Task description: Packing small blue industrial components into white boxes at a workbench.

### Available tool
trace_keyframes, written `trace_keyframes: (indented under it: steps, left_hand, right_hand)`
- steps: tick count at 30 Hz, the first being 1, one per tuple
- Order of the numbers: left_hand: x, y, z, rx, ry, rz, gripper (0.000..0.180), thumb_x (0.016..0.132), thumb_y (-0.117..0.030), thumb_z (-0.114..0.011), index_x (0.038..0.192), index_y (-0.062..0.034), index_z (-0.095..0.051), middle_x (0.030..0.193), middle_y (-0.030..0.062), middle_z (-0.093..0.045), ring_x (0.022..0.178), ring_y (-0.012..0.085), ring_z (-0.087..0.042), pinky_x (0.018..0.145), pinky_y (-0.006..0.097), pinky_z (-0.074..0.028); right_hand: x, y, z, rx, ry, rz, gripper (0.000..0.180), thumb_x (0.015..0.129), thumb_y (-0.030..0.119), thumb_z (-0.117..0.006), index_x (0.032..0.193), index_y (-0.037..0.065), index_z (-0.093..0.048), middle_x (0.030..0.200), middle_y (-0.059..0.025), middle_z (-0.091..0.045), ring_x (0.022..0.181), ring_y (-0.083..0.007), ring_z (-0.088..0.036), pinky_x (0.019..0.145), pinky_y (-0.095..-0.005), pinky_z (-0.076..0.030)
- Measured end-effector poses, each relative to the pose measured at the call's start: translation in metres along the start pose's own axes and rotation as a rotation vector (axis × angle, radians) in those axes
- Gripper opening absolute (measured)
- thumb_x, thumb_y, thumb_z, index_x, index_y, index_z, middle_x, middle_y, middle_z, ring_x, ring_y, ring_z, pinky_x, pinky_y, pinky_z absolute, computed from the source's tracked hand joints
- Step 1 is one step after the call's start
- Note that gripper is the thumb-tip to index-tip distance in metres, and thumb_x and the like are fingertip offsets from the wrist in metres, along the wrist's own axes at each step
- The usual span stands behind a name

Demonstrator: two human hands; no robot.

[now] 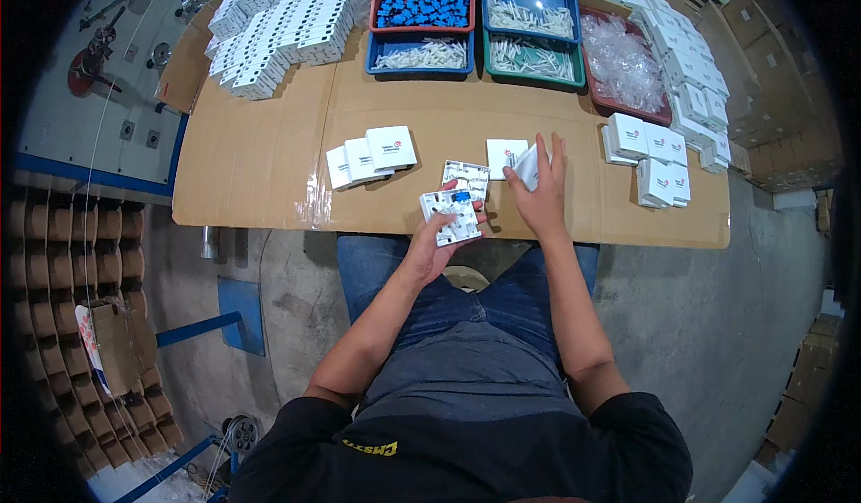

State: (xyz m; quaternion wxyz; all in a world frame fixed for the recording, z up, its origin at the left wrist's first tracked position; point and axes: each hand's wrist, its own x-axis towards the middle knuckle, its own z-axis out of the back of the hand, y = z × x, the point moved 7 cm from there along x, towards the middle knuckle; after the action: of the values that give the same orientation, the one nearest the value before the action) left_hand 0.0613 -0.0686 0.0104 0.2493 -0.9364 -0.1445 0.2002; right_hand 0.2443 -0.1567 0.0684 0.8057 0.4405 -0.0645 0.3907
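Note:
My left hand (433, 245) is closed round the edge of a white square plastic housing (446, 213), its inner side up with a small blue connector (461, 195) at the top. Just behind it on the cardboard lies a second open housing (467, 177). My right hand (543, 194) grips a white square cover (529, 168), tilted up between thumb and fingers. Partly behind that cover, another white square piece (504, 155) lies flat. Further left, several white covers (391, 148) overlap in a short row.
Finished-looking white boxes (296, 19) stack at the far left, others (659, 149) at right. At the back are a red tray of blue connectors (423, 30), trays of white sticks (421, 73), (533, 82) and a red tray of clear plastic bags (665, 116). The cardboard's front edge runs near my lap.

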Motion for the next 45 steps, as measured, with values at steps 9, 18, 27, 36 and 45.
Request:
trace_keyframes:
  steps: [9, 18, 27, 36, 45]
  left_hand:
    - [0.002, 0.000, 0.012, 0.409, -0.004, -0.234, 0.065, 0.088, 0.009, -0.047, 0.149, -0.0128, -0.039, 0.134, 0.0069, -0.053, 0.124, 0.0182, -0.054, 0.104, 0.031, -0.046]
    - [0.000, -0.005, -0.005, 0.328, -0.161, -0.417, 0.056, 0.090, 0.010, -0.044, 0.143, -0.0099, -0.042, 0.127, 0.0075, -0.054, 0.117, 0.0174, -0.056, 0.101, 0.030, -0.047]
    - [-0.014, -0.016, -0.013, 0.345, -0.324, -0.505, 0.047, 0.096, 0.006, -0.043, 0.141, -0.0066, -0.045, 0.124, 0.0076, -0.057, 0.113, 0.0166, -0.058, 0.099, 0.029, -0.047]
    - [-0.014, -0.048, 0.039, 0.151, -0.470, -0.556, 0.054, 0.091, 0.008, -0.042, 0.142, -0.0085, -0.040, 0.119, 0.0122, -0.059, 0.105, 0.0214, -0.062, 0.091, 0.034, -0.054]
    - [-0.013, -0.047, 0.028, 0.016, -0.271, -0.408, 0.068, 0.088, -0.001, -0.040, 0.154, -0.0113, -0.030, 0.137, 0.0209, -0.054, 0.123, 0.0348, -0.060, 0.104, 0.050, -0.050]
  right_hand:
    - [-0.051, 0.033, -0.073, 0.393, 0.591, -0.438, 0.029, 0.092, 0.018, -0.073, 0.110, -0.004, -0.070, 0.085, -0.0105, -0.072, 0.077, -0.0154, -0.068, 0.069, -0.0310, -0.054]
    - [-0.058, 0.043, -0.079, 0.591, 0.311, -0.446, 0.031, 0.092, 0.022, -0.073, 0.107, -0.005, -0.071, 0.084, -0.0140, -0.073, 0.072, -0.0158, -0.067, 0.065, -0.0323, -0.053]
    - [-0.061, 0.067, -0.077, 0.764, 0.209, -0.452, 0.021, 0.096, 0.009, -0.069, 0.111, -0.005, -0.069, 0.092, -0.0060, -0.072, 0.083, -0.0082, -0.064, 0.072, -0.0258, -0.053]
    - [-0.047, 0.093, -0.052, 0.943, 0.093, -0.474, 0.029, 0.096, 0.006, -0.069, 0.123, -0.002, -0.064, 0.100, -0.0067, -0.073, 0.083, -0.0069, -0.065, 0.067, -0.0208, -0.051]
    - [0.068, 0.021, -0.092, 0.058, 0.751, -0.173, 0.042, 0.094, 0.038, -0.072, 0.093, -0.004, -0.074, 0.063, -0.0077, -0.064, 0.054, -0.0126, -0.059, 0.049, -0.0335, -0.045]
